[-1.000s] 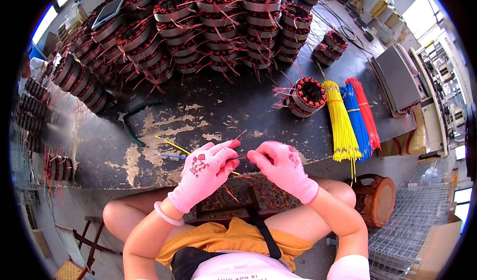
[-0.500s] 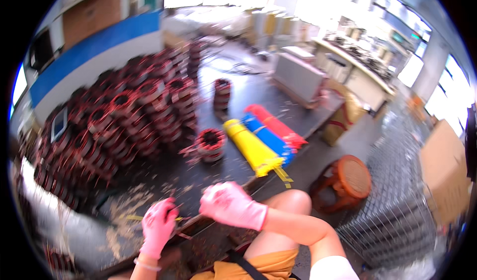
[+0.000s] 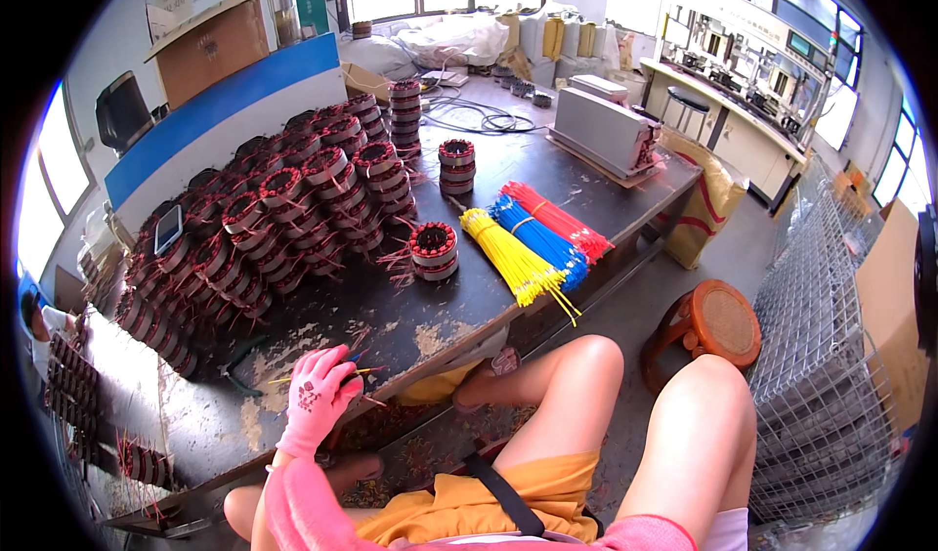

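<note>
Workbench (image 3: 508, 160) had a dark, hard top, scraped to pale patches, with a straight front edge; between this edge and the ring stacks, a worn strip gave room for moving. Metal-mesh cage (image 3: 821, 356) stood at the right, apart from the bench. Stacked rings (image 3: 283, 194) of grey metal, with dark red windings and loose wire ends, filled the far left side. Round wooden stool (image 3: 728, 321) had a glossy orange-brown rim. Yellow bundle (image 3: 508, 263), blue bundle (image 3: 537, 238) and red bundle (image 3: 557, 219) lay side by side, smooth and tied. Single ring (image 3: 434, 251) stood beside the yellow one.

Right hand (image 3: 313, 512), in pink fabric, was cut by the lower border; I could not tell its grip. Left hand (image 3: 318, 402), in a pink knitted glove, had fingers bent around thin wires (image 3: 279, 381), near the front edge.
</note>
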{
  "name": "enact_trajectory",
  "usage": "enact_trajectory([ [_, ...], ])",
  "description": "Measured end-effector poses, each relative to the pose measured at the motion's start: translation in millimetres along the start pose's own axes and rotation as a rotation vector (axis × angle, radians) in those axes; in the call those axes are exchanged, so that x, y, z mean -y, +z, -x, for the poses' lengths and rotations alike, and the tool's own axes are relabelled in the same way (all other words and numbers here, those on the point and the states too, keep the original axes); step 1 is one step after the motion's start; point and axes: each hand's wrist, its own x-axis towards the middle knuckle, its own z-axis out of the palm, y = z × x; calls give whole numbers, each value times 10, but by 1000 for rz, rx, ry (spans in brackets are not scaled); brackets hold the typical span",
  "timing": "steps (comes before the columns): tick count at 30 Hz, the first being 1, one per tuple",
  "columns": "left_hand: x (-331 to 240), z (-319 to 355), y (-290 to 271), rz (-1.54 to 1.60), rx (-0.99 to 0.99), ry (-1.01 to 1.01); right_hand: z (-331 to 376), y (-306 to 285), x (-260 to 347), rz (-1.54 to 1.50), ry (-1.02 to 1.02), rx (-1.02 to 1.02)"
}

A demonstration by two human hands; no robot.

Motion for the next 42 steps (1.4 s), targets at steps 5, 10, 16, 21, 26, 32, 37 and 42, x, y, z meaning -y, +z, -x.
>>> enact_trajectory([
  [5, 31, 186, 41, -89, -20, -4, 79, 4, -2, -39, -17, -49],
  [10, -154, -81, 132, -63, 9, -7, 188, 46, -98, -49, -7, -68],
  [16, -154, 77, 144, -59, 7, -68, 211, 238, -59, -116, -6, -89],
  [21, -134, -44, 144, -40, 36, -90, 290, 486, -119, -161, 13, -110],
  [26, -68, 49, 220, 91, -8, -144, 542, 877, -240, -302, 57, -166],
  [32, -158, 29, 248, 180, 14, -251, 2481, 2106, -1946, -283, 1413, -172],
  [37, -202, -5, 178, 221, 75, -342, 3408, 2657, -2394, -310, 1925, 286],
  [42, -173, -8, 181, 225, 82, -332, 3557, 2770, -2405, -514, 1799, 193],
])
